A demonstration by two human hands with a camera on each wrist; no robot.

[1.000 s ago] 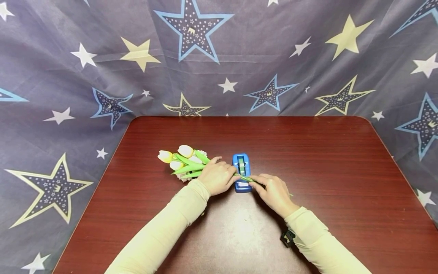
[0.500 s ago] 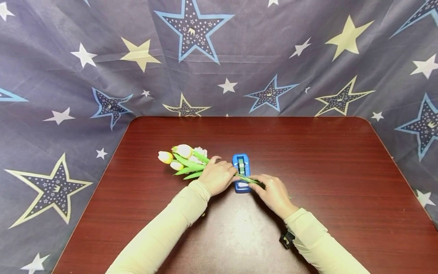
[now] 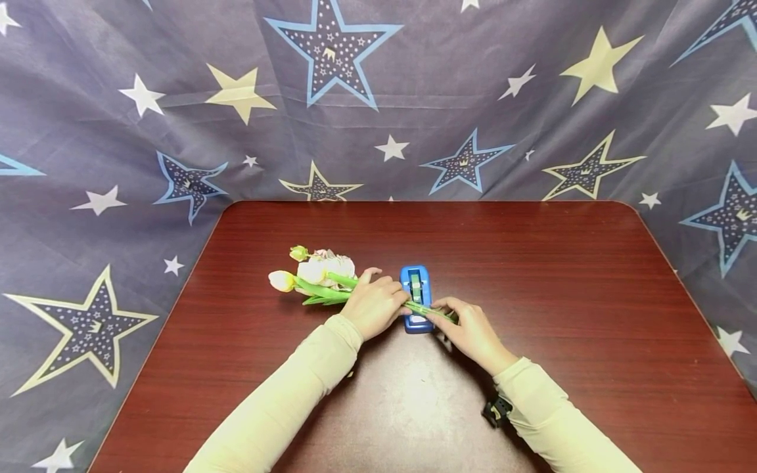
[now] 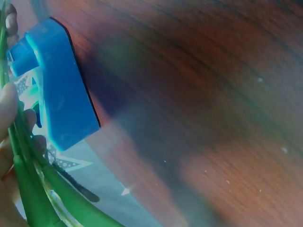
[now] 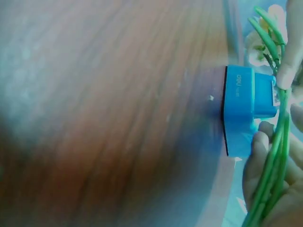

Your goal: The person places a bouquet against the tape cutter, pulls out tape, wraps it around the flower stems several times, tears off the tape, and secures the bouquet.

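Gripping flower stems [image 3: 421,308] with left hand [image 3: 376,307] and right hand [image 3: 471,335] above blue tape dispenser [image 4: 66,85]

Holding one bunch slantwise with both hands, with blossoms toward left and lower stem ends toward right. Gripping on the left just below the green leaves [image 3: 319,290], with thumb and fingers closed round stems, per left wrist view. Gripping on the right farther down, with thumb and curled fingers, per right wrist view. Crossing over dispenser in the short stretch between hands; can't tell if touching it.

Past left hand: yellow-white tulip [image 3: 282,281], paler tulip [image 3: 311,271] next to it, small green bud [image 3: 298,253] behind, pinkish-white ruffled flower [image 3: 342,266] alongside. On dispenser: greenish tape roll [image 3: 416,286] in the slot, pale lettering on one side.

On both arms: long cream sleeves [image 3: 278,401]. At right wrist: black device [image 3: 497,410], too unclear to identify. Underneath: dark red wood-grain table [image 3: 562,282], with glare near the front. Around the far side and both flanks: grey cloth [image 3: 390,85] with white, yellow and blue-edged stars.
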